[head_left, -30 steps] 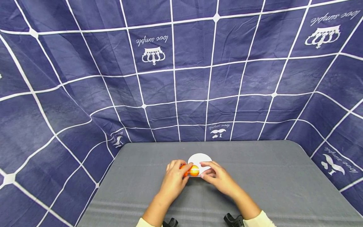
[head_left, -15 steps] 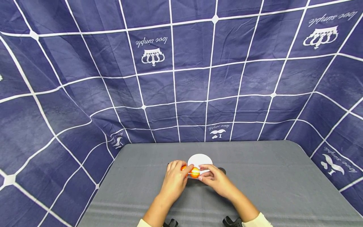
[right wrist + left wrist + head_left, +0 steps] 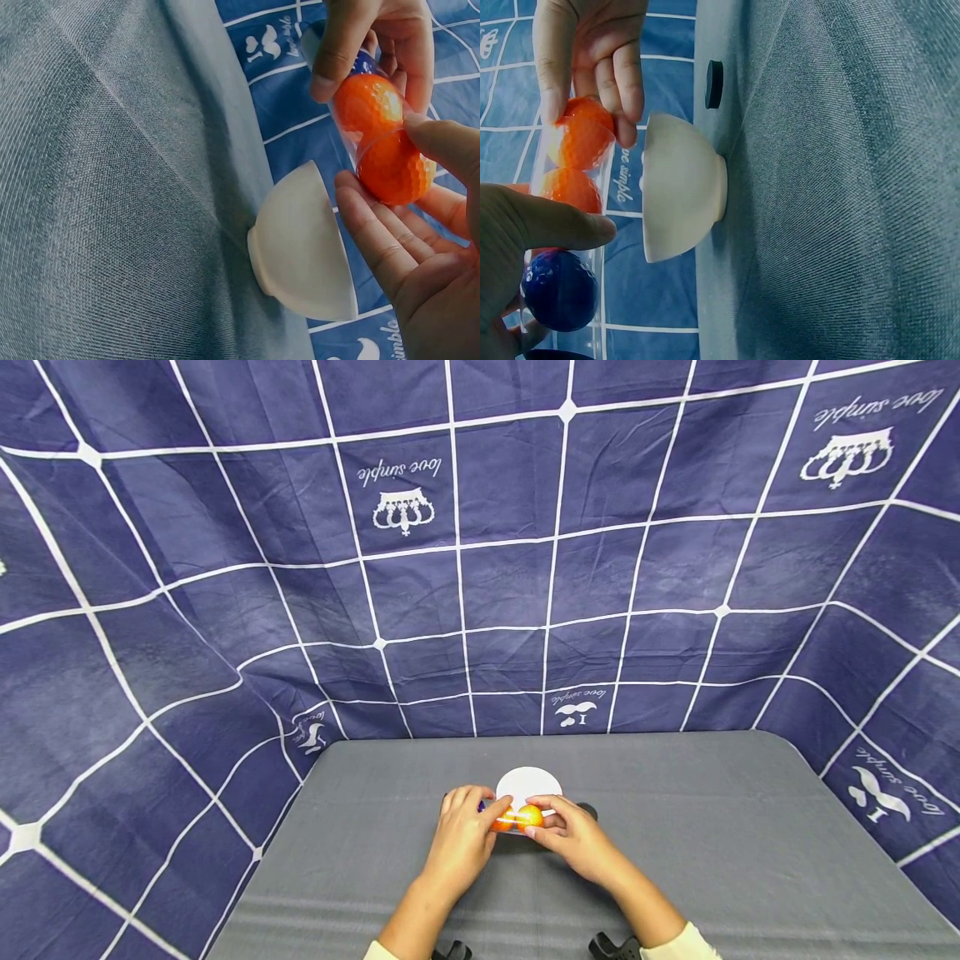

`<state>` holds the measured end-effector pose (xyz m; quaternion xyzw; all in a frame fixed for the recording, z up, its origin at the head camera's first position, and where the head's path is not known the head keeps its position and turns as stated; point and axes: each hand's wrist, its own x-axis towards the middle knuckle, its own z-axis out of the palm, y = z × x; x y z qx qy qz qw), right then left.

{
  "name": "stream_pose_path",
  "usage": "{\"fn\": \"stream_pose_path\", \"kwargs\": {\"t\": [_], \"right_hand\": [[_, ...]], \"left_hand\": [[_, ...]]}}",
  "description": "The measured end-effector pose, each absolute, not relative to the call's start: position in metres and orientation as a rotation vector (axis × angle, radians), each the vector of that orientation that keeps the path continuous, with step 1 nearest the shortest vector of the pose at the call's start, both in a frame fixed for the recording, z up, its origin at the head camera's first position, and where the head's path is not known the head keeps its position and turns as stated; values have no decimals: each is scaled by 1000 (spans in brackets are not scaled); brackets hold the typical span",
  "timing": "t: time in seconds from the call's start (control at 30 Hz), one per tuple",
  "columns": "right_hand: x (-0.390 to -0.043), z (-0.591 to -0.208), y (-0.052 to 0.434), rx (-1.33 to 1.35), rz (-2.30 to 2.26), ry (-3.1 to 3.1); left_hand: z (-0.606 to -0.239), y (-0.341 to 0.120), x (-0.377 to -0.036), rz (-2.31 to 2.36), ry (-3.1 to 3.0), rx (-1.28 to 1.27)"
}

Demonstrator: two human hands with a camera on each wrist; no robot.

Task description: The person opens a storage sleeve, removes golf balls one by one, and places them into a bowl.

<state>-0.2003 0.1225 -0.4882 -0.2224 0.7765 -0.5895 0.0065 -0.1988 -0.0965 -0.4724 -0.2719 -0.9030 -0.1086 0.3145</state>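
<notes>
My left hand (image 3: 459, 837) grips a clear plastic tube (image 3: 598, 274) lying roughly sideways above the table. Inside it are a dark blue golf ball (image 3: 560, 291) and an orange golf ball (image 3: 571, 189), partly covered by the left thumb. Another orange golf ball (image 3: 396, 169) sits at the tube's right-hand end, seemingly partly out of it. Thumb and fingers of my right hand (image 3: 576, 837) hold this end ball. A white bowl (image 3: 679, 191) stands on the table just beyond the tube, its inside partly visible in the head view.
A black round disc (image 3: 587, 811) lies on the grey cloth-covered table (image 3: 697, 843), right of the bowl and partly behind the right hand. Dark blue curtains (image 3: 510, 585) with white lines enclose the table's back and sides.
Orange balls have shifted right along the tube toward my right hand, and blue now shows beside the left fingers. The right hand has closed in on the end ball. The bowl stays put.
</notes>
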Motion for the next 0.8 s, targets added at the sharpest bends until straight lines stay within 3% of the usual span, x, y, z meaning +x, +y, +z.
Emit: {"fn": "stream_pose_path", "kwargs": {"t": [0.8], "right_hand": [[-207,-485,122,-706,-1868,2496]], "left_hand": [[-481,-98,-198,-521,-2420,-646]]}}
